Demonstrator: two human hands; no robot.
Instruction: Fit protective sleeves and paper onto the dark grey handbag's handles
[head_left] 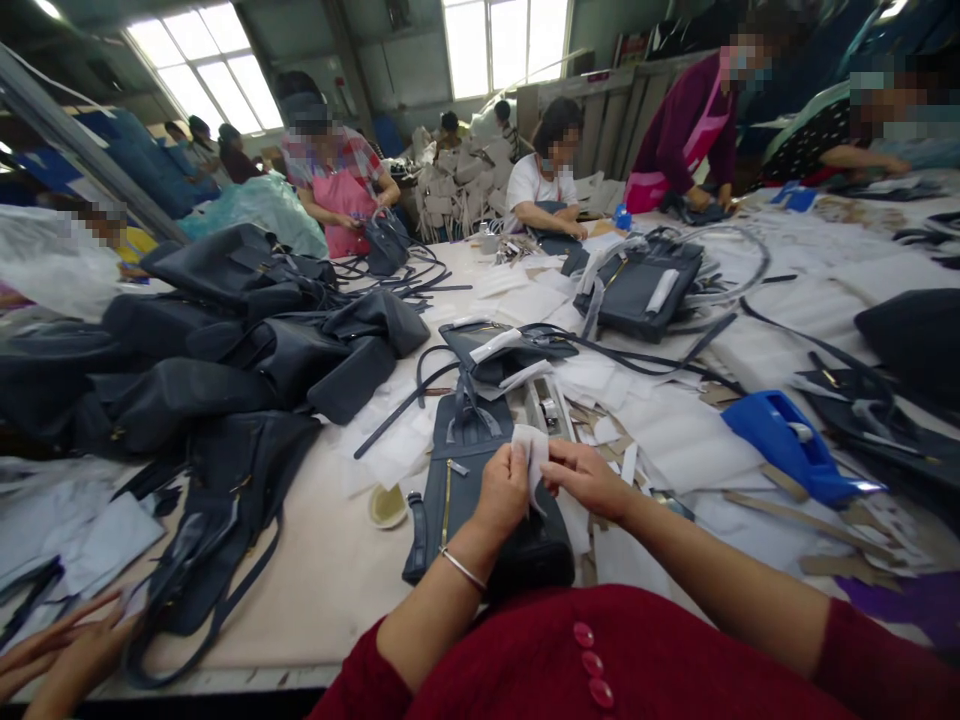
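Note:
A dark navy bag (469,470) with a gold zipper lies on the table right in front of me, its straps stretching away at the top. Over its right side, my left hand (504,487) pinches a small piece of white foam sheet (532,455) between thumb and fingers. My right hand (589,478) has its fingers closed on the right edge of the same sheet. Part of the bag is hidden behind my left forearm. A second navy bag part (510,350), partly wrapped in white, rests just beyond.
Navy bags (225,350) are heaped at the left. A blue tape dispenser (787,440) stands at the right among white foam sheets (660,430) and cardboard scraps. Another person's hands (75,640) are at the lower left beside a bag (225,500). Several people work across the table.

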